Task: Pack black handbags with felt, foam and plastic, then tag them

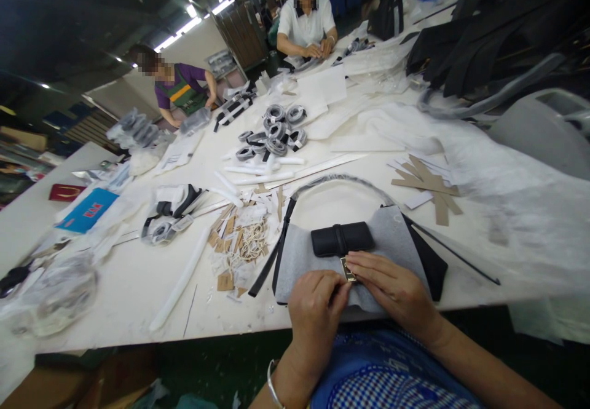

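A handbag [304, 256] with a light grey covering and black side parts lies on the table in front of me. Across its middle runs a black strap piece [342, 238] with a small gold-coloured clasp [349, 269] below it. My left hand [318, 304] is closed in a pinch at the clasp's lower left edge. From the other side, my right hand [399, 289] reaches over the bag, fingers stretched out and tips against the clasp; its thumb is hidden. The bag's plastic-wrapped handle [341, 179] arches up behind it.
Left of the bag lies a pile of tags and cords [249, 237]. Farther back are wrapped strap coils [275, 131]; cardboard strips [426, 184] lie to the right. A white foam tube [182, 280] reaches toward the table edge. Two co-workers [306, 18] work across the table.
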Demonstrator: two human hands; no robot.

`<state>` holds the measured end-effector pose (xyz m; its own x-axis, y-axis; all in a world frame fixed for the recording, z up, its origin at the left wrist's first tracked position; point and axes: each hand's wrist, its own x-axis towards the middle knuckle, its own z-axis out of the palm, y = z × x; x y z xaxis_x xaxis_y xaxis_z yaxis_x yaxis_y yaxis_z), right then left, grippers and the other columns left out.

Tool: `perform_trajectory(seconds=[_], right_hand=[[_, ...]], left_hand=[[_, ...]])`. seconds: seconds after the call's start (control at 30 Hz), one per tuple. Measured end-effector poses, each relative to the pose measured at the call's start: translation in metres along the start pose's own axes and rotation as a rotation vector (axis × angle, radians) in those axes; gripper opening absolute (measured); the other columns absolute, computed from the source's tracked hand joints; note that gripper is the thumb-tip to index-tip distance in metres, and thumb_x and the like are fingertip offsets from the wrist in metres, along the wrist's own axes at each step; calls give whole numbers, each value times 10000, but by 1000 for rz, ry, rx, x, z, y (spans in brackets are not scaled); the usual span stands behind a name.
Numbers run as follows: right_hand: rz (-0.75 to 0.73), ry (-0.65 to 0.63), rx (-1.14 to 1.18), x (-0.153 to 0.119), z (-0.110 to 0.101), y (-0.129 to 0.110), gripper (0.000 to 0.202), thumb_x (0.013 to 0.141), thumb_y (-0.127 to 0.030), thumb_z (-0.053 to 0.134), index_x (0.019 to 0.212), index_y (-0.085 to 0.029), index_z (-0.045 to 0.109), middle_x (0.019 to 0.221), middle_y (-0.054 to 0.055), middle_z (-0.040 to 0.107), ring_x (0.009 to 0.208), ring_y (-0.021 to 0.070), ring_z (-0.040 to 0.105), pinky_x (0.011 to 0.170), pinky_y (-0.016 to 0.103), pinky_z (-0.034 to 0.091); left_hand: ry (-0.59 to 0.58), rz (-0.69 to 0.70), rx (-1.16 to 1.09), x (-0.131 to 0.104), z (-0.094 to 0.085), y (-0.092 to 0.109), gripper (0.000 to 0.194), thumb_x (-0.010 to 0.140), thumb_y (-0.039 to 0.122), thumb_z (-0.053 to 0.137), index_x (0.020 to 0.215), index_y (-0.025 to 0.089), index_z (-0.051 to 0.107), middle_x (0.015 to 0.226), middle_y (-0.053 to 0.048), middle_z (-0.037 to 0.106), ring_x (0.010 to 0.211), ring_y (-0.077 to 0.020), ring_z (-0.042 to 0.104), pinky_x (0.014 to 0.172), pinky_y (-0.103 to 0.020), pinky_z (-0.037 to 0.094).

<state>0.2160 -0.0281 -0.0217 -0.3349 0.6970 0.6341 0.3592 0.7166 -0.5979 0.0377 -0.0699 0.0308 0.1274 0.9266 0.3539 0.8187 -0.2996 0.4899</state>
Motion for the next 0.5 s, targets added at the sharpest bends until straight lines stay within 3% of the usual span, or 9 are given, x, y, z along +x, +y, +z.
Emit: perform_trajectory(seconds=[0.17, 0.27, 0.5], right_hand=[[10, 7, -3, 0, 0, -1, 348, 953, -103, 558, 1255, -232, 672, 1202, 55, 719, 1137, 212, 670, 998, 394, 582], [14, 9, -3, 1, 0, -2, 357, 958, -112, 545, 1262, -249, 671, 1204, 50, 719, 1130, 215, 674, 993, 400, 585], [4, 11, -5, 0, 0, -2, 345, 957, -105, 553, 1253, -236, 672, 1203, 57, 719, 1134, 208, 671, 1002, 393, 579]], left_hand=[[11, -15, -70, -1, -1, -2, 26, 922, 204, 651, 914, 221, 670, 875, -10, 715, 826, -167, 667, 761, -288, 508], [-7, -14, -101, -1, -2, -2, 89, 935, 216, 637, 1004, 238, 687, 948, -22, 719, 877, -168, 674, 803, -284, 531], [-36, 52, -27, 0, -3, 1, 80, 941, 152, 602, 942, 212, 656, 907, -20, 709, 832, -166, 669, 781, -276, 533]])
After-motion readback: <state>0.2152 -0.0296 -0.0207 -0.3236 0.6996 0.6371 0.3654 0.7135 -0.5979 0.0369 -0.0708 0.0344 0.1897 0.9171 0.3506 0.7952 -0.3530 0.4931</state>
